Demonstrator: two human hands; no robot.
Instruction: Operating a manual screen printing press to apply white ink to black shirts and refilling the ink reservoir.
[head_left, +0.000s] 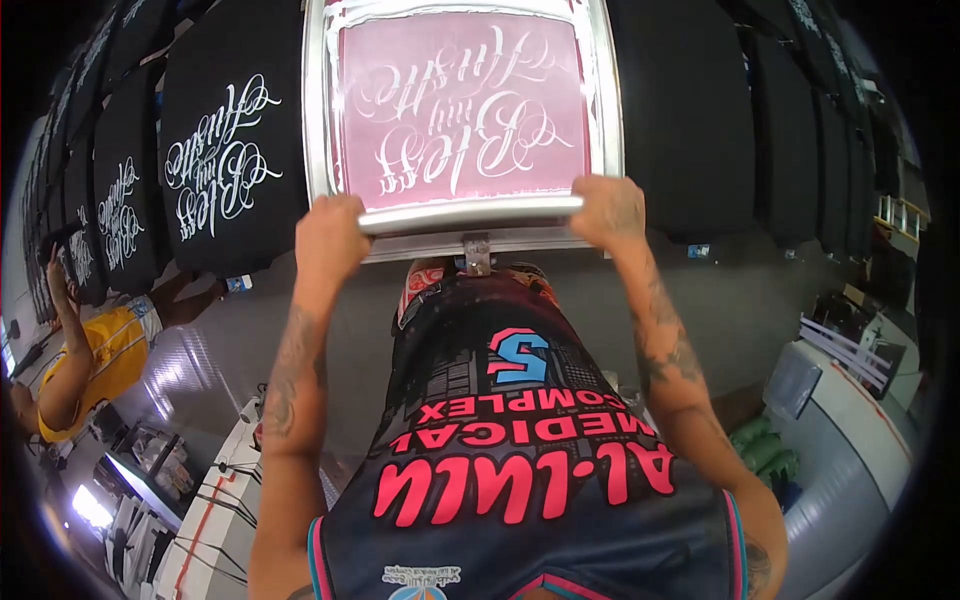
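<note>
A silk-screen frame with silver sides lies in front of me. Its pink mesh carries curly lettering, upside down from where I stand, with white ink smeared along the edges. Across the near end of the mesh lies a long, pale metal-coloured squeegee. My left hand is wrapped round its left end, my right hand round its right end. Both sets of knuckles face up, near the frame's front corners. A metal clamp sits at the middle of the frame's front edge. The squeegee's blade is hidden.
Black shirts with white lettering lie on boards to the left. Plain black shirts lie on boards to the right. A co-worker in a yellow top stands at far left, one arm raised. Behind me are a white table and green bags.
</note>
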